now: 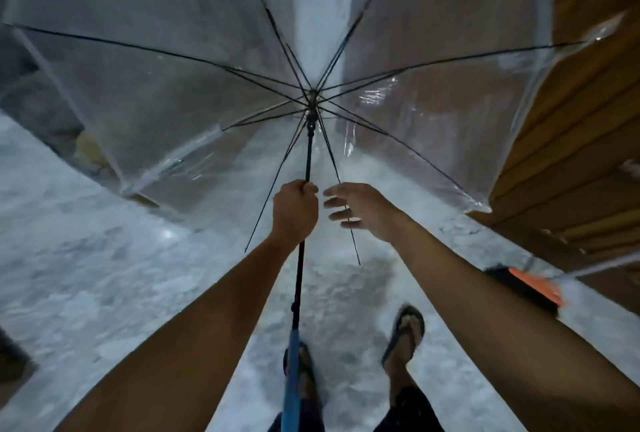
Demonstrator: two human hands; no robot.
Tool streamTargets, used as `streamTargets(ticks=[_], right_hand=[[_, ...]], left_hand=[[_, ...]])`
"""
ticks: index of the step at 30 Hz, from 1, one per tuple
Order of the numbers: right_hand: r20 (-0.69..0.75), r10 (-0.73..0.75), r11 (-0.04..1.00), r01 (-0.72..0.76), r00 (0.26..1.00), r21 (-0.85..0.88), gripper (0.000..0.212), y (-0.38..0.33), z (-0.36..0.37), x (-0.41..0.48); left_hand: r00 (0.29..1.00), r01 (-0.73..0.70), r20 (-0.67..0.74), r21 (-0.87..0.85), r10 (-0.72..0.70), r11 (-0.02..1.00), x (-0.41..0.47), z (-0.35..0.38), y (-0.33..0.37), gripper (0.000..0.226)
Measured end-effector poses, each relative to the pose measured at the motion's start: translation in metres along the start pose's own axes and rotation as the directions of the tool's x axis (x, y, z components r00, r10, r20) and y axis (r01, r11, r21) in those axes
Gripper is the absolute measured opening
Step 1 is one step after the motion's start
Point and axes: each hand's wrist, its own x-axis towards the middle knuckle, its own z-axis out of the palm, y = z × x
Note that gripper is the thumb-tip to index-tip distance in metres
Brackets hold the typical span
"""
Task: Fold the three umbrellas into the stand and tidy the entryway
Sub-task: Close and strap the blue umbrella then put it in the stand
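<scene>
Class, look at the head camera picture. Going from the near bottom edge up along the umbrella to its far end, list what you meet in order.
Blue handle → black shaft → left hand closed round the shaft → runner → hub where the ribs meet → clear canopy.

Clear open umbrella (173,60) held out front, left hand (294,211) fisted round its black shaft (300,279), right hand (360,211) spread beside, sandalled feet on pale floor (86,275), wooden slatted wall (571,154) at right.
</scene>
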Motion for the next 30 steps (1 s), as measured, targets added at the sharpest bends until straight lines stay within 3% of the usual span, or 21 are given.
streamTargets(ticks=[3, 5, 8, 11, 15, 19, 21, 24, 26, 30], right_hand=[[-0.15, 0.002, 0.951, 0.044, 0.989, 0.306, 0.035, -0.026, -0.008, -0.042], [-0.256, -0.04, 0.877, 0.157, 0.966, 0.454, 0.039, -0.049, -0.028, -0.066], [-0.45, -0.103, 0.739, 0.371, 0.887, 0.562, 0.047, -0.071, -0.075, -0.105], [-0.654, -0.047, 0.635, 0.528, 0.755, 0.564, 0.037, -0.052, -0.116, -0.162], [-0.708, 0.0, 0.586, 0.574, 0.706, 0.573, 0.026, -0.012, -0.146, -0.24], [-0.741, -0.004, 0.523, 0.633, 0.672, 0.571, 0.055, 0.025, -0.185, -0.33], [-0.803, 0.016, 0.511, 0.685, 0.596, 0.519, 0.063, 0.052, -0.21, -0.378], [-0.906, 0.073, 0.439, 0.802, 0.417, 0.404, 0.054, 0.102, -0.247, -0.457], [-0.926, 0.126, 0.35, 0.857, 0.356, 0.377, 0.05, 0.135, -0.266, -0.505], [-0.952, 0.21, 0.31, 0.908, 0.224, 0.283, 0.044, 0.183, -0.278, -0.576]], left_hand=[[0.974, -0.19, 0.139, 0.097, 0.176, 0.977, -0.041, -0.013, 0.036, 0.03], [0.91, -0.372, 0.256, 0.159, 0.325, 0.915, -0.059, -0.018, 0.062, 0.028], [0.723, -0.645, 0.484, 0.218, 0.492, 0.733, -0.082, -0.018, 0.113, 0.032], [0.547, -0.8, 0.628, 0.197, 0.553, 0.567, -0.114, -0.009, 0.151, 0.032], [0.453, -0.838, 0.718, 0.142, 0.528, 0.527, -0.146, 0.016, 0.181, 0.035], [0.385, -0.789, 0.808, 0.037, 0.447, 0.613, -0.202, 0.05, 0.217, 0.048], [0.309, -0.778, 0.86, -0.016, 0.405, 0.628, -0.24, 0.069, 0.227, 0.051], [0.174, -0.85, 0.881, -0.092, 0.441, 0.519, -0.307, 0.097, 0.243, 0.058], [0.086, -0.853, 0.883, -0.173, 0.461, 0.492, -0.355, 0.11, 0.255, 0.063], [-0.067, -0.883, 0.847, -0.296, 0.527, 0.363, -0.438, 0.131, 0.272, 0.045]])
